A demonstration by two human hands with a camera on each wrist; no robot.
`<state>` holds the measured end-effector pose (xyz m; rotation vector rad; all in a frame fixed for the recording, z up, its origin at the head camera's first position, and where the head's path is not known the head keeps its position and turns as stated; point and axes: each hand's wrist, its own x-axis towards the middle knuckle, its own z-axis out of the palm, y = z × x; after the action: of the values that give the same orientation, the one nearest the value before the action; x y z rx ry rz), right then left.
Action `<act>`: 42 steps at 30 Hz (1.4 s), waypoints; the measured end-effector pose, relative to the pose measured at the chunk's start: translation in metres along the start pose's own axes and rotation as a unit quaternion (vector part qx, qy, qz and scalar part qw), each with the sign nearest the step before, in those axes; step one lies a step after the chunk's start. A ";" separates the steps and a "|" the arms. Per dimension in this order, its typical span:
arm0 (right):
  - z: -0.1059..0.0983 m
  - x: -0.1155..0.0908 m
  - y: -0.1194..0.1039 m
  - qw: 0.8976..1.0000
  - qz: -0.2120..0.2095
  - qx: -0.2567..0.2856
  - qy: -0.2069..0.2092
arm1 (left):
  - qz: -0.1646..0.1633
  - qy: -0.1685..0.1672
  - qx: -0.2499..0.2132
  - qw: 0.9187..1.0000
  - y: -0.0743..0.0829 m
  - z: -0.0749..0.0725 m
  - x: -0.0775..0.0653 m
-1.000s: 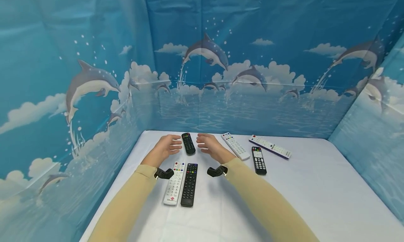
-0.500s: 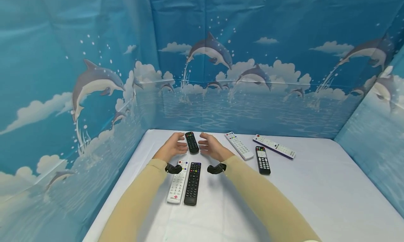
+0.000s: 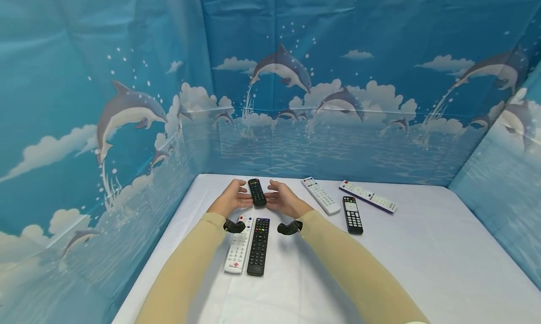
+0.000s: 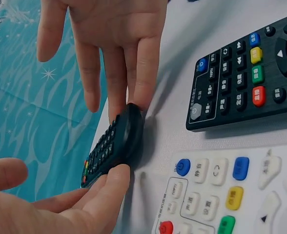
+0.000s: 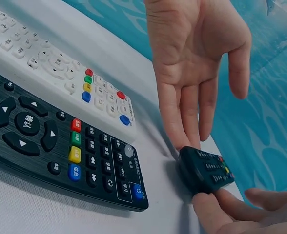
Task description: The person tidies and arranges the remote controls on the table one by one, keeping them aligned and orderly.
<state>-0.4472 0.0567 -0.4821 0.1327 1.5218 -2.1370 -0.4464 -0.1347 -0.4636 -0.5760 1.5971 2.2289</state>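
A small black remote control (image 3: 256, 192) lies between the two hands near the back of the white table. My left hand (image 3: 230, 198) is at its left side, fingers nearly straight, fingertips against its edge. From the other side, my right hand (image 3: 286, 200) touches it with extended fingers. In the left wrist view, the remote control (image 4: 115, 139) shows its near end tilted up, with fingertips low on both sides and a shadow under it. The right wrist view shows my left hand (image 5: 194, 73) with its palm facing the remote control (image 5: 202, 170); both thumbs stand away from it.
Closer in, a white remote control (image 3: 236, 253) and a longer black one (image 3: 258, 253) lie side by side. To the right are a white remote (image 3: 320, 195), a black-and-white one (image 3: 352, 215) and a white one with purple edges (image 3: 367, 197). Dolphin-print curtains (image 3: 338, 141) enclose the table.
Both hands have closed in from either side, and their fingertips now meet the small black remote control's edges. The head view has shifted slightly; the other remotes stay put.
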 end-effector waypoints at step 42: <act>-0.004 -0.040 -0.013 0.988 -0.042 -0.138 0.047 | 0.097 0.012 0.144 0.985 -0.014 0.017 -0.037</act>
<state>-0.4195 0.0774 -0.4579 0.0743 1.8925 -1.9821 -0.4102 -0.1153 -0.4513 -0.3805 2.0175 2.0697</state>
